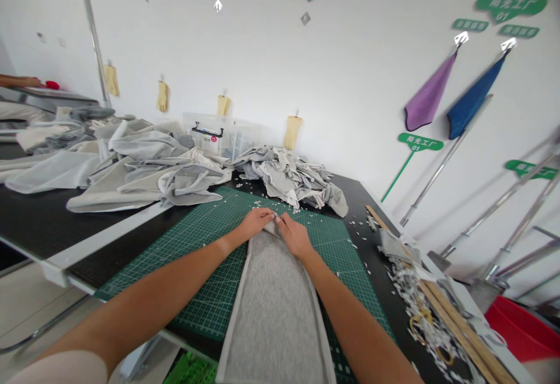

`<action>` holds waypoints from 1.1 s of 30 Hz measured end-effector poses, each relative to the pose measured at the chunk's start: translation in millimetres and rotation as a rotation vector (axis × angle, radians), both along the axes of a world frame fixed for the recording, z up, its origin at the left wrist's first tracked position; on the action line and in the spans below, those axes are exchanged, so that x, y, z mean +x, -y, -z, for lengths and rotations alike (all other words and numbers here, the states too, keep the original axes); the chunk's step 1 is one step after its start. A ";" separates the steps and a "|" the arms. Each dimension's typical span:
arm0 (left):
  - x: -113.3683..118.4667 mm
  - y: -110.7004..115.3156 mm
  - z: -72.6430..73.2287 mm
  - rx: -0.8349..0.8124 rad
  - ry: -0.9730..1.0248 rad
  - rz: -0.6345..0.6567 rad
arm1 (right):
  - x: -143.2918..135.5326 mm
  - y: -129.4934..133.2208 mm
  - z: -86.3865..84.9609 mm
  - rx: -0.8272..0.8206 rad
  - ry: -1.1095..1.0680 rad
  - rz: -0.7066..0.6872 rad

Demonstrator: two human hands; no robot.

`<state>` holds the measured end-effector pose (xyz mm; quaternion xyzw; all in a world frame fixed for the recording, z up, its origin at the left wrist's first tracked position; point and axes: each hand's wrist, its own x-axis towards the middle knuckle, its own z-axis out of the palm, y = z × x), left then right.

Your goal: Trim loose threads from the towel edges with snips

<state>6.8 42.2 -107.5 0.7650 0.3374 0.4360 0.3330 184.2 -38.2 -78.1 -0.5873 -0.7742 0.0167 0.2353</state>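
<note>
A long grey fabric piece (280, 308) with pale edges runs from the bottom of the view up over the green cutting mat (196, 290). At its far end my left hand (258, 222) and my right hand (294, 235) meet, fingertips close together. Both hands are closed on the cloth's far edge, pinching it. My fingers partly hide the bit between them. Small white scraps (262, 202) lie on the mat just beyond my hands.
A heap of grey fabric pieces (289, 174) lies behind the mat, with larger cloths (144, 156) to the left and a clear plastic box (236, 133) behind. Wooden strips (459, 325), scissors (422, 323) and scraps line the right edge. At far left, another person's hand (30, 81) shows.
</note>
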 end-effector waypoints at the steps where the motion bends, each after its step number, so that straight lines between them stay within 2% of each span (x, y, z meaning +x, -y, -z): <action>1: -0.2 0.7 -0.6 -0.005 -0.002 -0.001 | 0.0 -0.1 0.0 0.000 0.005 0.001; 14: -1.2 -5.6 5.9 -0.001 -0.036 -0.005 | -0.8 1.8 -1.8 -0.013 0.016 0.009; 33: -2.6 -2.8 2.7 -0.015 -0.043 0.012 | 1.7 -3.0 5.4 0.006 -0.021 -0.010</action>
